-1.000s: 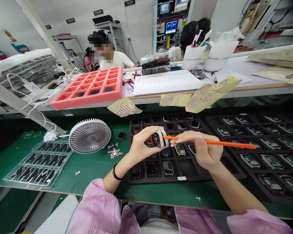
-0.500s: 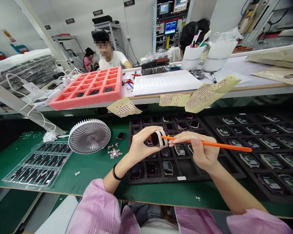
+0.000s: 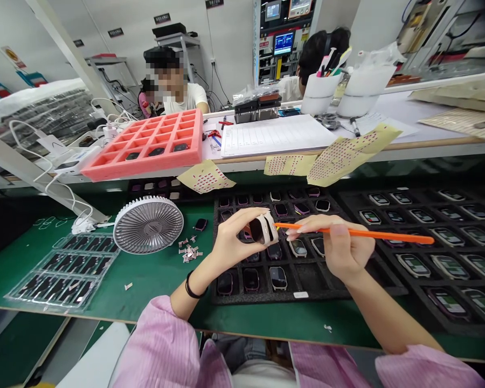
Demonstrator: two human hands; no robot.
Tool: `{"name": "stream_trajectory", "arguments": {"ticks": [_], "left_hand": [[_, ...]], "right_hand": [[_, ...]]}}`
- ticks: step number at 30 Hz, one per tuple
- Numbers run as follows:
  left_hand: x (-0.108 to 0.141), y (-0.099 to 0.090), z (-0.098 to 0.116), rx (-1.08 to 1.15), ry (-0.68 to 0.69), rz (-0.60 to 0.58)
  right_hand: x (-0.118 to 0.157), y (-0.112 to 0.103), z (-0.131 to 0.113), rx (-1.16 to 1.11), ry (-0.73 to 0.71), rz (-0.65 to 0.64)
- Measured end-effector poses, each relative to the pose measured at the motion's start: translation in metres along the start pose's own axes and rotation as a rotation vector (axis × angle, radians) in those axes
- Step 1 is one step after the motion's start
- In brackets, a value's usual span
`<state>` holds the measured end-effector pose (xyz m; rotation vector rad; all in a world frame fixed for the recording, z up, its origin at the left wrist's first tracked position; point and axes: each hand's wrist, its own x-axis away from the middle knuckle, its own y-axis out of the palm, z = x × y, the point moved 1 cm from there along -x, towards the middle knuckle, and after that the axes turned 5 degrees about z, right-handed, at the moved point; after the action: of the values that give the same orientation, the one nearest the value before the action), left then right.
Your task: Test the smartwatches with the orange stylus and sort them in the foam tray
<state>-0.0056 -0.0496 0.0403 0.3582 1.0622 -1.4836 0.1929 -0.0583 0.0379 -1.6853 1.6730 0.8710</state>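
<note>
My left hand (image 3: pixel 235 237) is closed around a smartwatch case (image 3: pixel 263 228) with a pale frame and a dark face, its parts slightly apart. Between the thumb and fingers of my right hand (image 3: pixel 341 245) is a thin orange stick-like tool (image 3: pixel 388 235), whose tip points left and reaches the edge of the watch case. Whether the tip touches it, I cannot tell. Beneath both hands lies a black foam tray (image 3: pixel 242 299) with several watch cases in its compartments, among them a pale-framed one (image 3: pixel 278 278) near the front.
A white round fan (image 3: pixel 149 223) stands on the green table, left of small loose pieces (image 3: pixel 189 252). Further left lies a clear plastic tray (image 3: pixel 67 272). A second watch tray (image 3: pixel 412 302) is at right. The shelf carries a pink foam tray (image 3: pixel 145 168) and paper sheets (image 3: pixel 275 137). Co-workers sit beyond.
My right hand has moved a little to the right, drawing the orange tool with it. My left hand keeps the watch case nearly in place.
</note>
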Motion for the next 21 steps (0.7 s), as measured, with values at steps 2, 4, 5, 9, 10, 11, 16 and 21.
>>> {"name": "stream_trajectory", "arguments": {"ticks": [2,4,5,9,10,11,16,21], "left_hand": [[0.0001,0.0002,0.0003,-0.006,0.001,-0.004],[0.0001,0.0004,0.0006,-0.005,0.001,-0.006],[0.0001,0.0004,0.0007,-0.003,-0.001,-0.006],[0.0006,0.0003,0.0005,-0.006,-0.017,-0.010],[0.0008,0.0003,0.0003,-0.008,-0.020,-0.009],[0.0010,0.0004,0.0002,-0.010,-0.022,-0.006],[0.0011,0.0003,0.0001,-0.018,-0.010,0.009],[0.0006,-0.0001,0.0011,-0.010,-0.005,0.000]], "right_hand": [[-0.0001,-0.0002,0.0001,0.024,0.007,0.005],[-0.0001,-0.0005,0.0003,0.024,0.009,0.012],[0.0000,-0.0007,0.0003,0.018,0.008,0.012],[0.0002,-0.0007,-0.0008,0.035,0.000,0.006],[0.0003,-0.0006,-0.0015,0.053,-0.003,0.003],[0.0005,-0.0006,-0.0022,0.072,-0.008,0.001],[0.0012,-0.0002,-0.0049,0.119,-0.022,-0.033],[0.0013,-0.0006,-0.0048,0.087,-0.019,-0.019]]}}
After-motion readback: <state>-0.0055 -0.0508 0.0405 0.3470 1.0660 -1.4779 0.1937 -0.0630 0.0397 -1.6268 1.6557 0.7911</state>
